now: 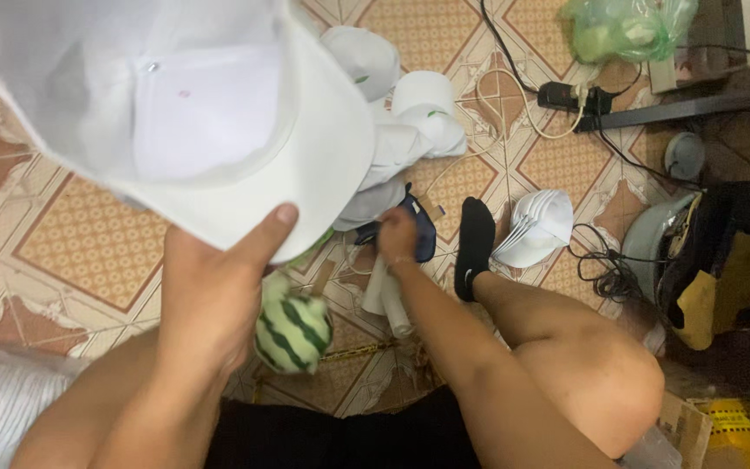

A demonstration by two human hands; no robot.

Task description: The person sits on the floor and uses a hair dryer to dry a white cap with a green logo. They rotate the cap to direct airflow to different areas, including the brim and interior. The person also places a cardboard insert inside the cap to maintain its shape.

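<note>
While the left hand grips a white fabric cap by its brim, raised for viewing, the right hand closes on a dark blue cloth piece on the tiled floor.

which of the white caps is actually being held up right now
The large white cap at upper left: the left hand holds it by its brim, underside facing the camera. The other white caps lie on the tiled floor, including the nested stack beside the foot.

Patterned orange tile floor w/ cables, green bag
</note>
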